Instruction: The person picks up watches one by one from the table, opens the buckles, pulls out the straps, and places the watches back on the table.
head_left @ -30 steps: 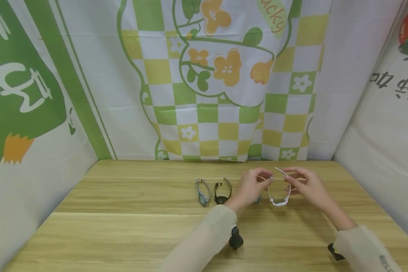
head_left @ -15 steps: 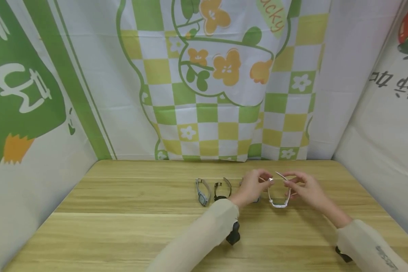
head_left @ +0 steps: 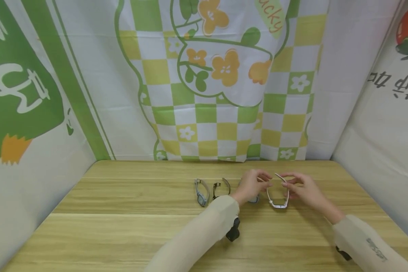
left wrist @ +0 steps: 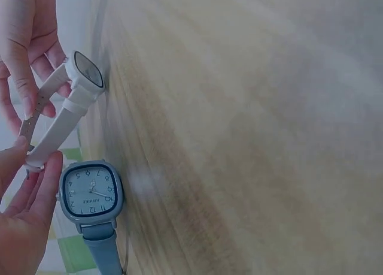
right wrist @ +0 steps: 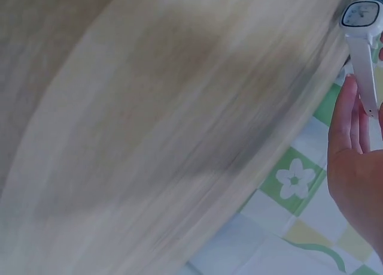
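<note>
A white wristwatch (head_left: 279, 206) is held up by its two strap ends, dial lowest and near the table. My left hand (head_left: 253, 186) pinches the buckle end; in the left wrist view, its thumb and fingers close on the buckle (left wrist: 35, 165). My right hand (head_left: 304, 187) pinches the holed strap half, whose tip sticks up free above the fingers in the head view. Just under my left hand lies a blue watch (left wrist: 93, 191), mostly covered in the head view. Seen from the right wrist, the white strap (right wrist: 363, 77) rises beside my right fingers (right wrist: 342, 116).
To the left of my hands, a black watch (head_left: 226, 185) and a grey-blue watch (head_left: 201, 198) stand in a row on the wooden table (head_left: 122, 234). A printed cloth (head_left: 207, 132) hangs behind the table's far edge, with cloth walls at both sides.
Both hands have come slightly closer to the table with the white watch. The strap's free tip has dropped a little. My left forearm now covers more of the black watch.
</note>
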The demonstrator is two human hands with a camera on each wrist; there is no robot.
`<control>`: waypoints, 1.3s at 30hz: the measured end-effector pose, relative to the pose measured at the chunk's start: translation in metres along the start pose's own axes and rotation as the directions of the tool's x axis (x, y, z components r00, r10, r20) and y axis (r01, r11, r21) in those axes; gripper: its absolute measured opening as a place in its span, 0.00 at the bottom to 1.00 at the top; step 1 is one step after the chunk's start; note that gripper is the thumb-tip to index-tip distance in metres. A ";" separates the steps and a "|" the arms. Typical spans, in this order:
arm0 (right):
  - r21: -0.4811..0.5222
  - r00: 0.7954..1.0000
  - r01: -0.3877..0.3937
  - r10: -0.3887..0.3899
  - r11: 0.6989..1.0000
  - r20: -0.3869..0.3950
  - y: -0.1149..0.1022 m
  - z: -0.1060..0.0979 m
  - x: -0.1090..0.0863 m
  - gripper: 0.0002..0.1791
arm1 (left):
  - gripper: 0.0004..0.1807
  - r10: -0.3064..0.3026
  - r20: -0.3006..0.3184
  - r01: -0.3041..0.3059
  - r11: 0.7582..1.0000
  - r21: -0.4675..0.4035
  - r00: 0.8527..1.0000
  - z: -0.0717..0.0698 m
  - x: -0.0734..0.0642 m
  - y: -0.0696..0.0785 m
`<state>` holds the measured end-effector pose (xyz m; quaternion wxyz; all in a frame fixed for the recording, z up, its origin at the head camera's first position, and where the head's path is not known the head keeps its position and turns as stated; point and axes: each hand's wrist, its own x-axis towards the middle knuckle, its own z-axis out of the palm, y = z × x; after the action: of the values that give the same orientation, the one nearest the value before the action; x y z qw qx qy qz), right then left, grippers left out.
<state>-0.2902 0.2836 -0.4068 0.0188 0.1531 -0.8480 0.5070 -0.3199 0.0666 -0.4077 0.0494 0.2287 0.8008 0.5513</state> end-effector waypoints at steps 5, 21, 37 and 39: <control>-0.001 1.000 -0.021 0.021 1.000 0.006 0.003 0.003 0.004 0.22 | 0.11 -0.009 -0.006 0.009 1.000 0.004 1.000 -0.001 0.004 -0.001; 0.034 0.997 -0.077 0.076 0.996 0.022 0.013 0.005 0.011 0.23 | 0.11 -0.065 -0.002 0.065 0.998 -0.013 0.998 0.003 0.014 -0.009; -0.035 1.000 -0.024 0.024 0.999 0.009 0.019 0.012 0.012 0.20 | 0.10 -0.027 -0.001 0.027 0.991 0.128 1.000 0.004 0.017 -0.011; -0.034 0.999 -0.036 0.036 0.999 0.003 0.020 0.011 0.012 0.20 | 0.10 -0.030 0.004 0.029 0.989 0.143 1.000 0.005 0.018 -0.011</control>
<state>-0.3058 0.2802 -0.4263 0.0108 0.1386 -0.8592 0.4924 -0.3374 0.0750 -0.4161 0.0437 0.2216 0.8413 0.4911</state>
